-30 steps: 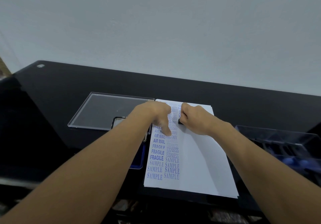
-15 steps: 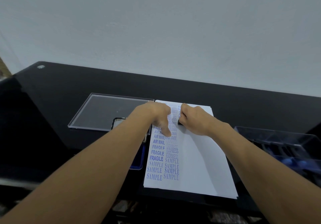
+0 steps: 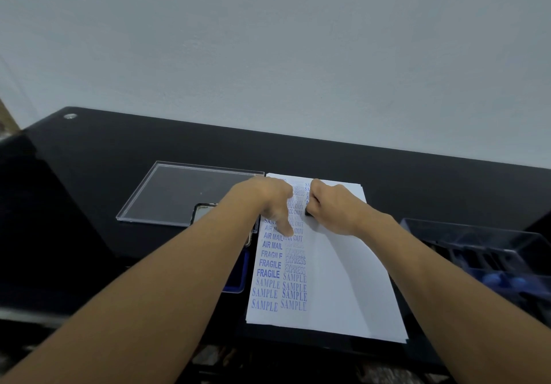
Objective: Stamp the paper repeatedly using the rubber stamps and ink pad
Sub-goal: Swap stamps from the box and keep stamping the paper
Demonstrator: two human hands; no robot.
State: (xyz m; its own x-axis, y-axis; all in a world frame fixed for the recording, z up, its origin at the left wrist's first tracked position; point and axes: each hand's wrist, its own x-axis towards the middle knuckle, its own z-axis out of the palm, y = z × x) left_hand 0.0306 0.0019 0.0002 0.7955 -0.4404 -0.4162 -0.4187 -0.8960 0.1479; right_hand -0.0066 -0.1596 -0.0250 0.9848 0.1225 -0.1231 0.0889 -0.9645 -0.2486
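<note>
Clear box (image 3: 477,243): at the right edge of the table (image 3: 104,157), right of the paper, cut off by the frame; split into compartments; holds dark shapes too dim to name and rounded blue pieces (image 3: 504,280) in a near compartment.
Clear lid (image 3: 185,193): flat on the table, left of the paper's far end, right edge just beside the sheet.
Ink pad (image 3: 237,276): blue, just left of the paper; only a corner seen past the left forearm.
Metal-rimmed piece (image 3: 205,209): at the lid's near right corner, mostly behind the forearm; cannot tell what.
Paper (image 3: 351,279): white stack mid-table, running near to far; blue prints in two columns down the left part, SAMPLE, FRAGILE, AIR MAIL, then SAMPLE, EXPRESS and lines ending OUT; a few letters of a third column at the far end; right part bare.
Left hand (image 3: 269,202): palm down over the far left of the paper, fingers straight, one fingertip (image 3: 288,230) pressing the sheet; holds nothing.
Right hand (image 3: 332,206): just right of the left, curled tight round the rubber stamp (image 3: 308,212).
Rubber stamp: small, black, a sliver showing below the fingers, down at the sheet by the third column.
Hard to read: prints under the hands; faint far rows; stamp face hidden.
</note>
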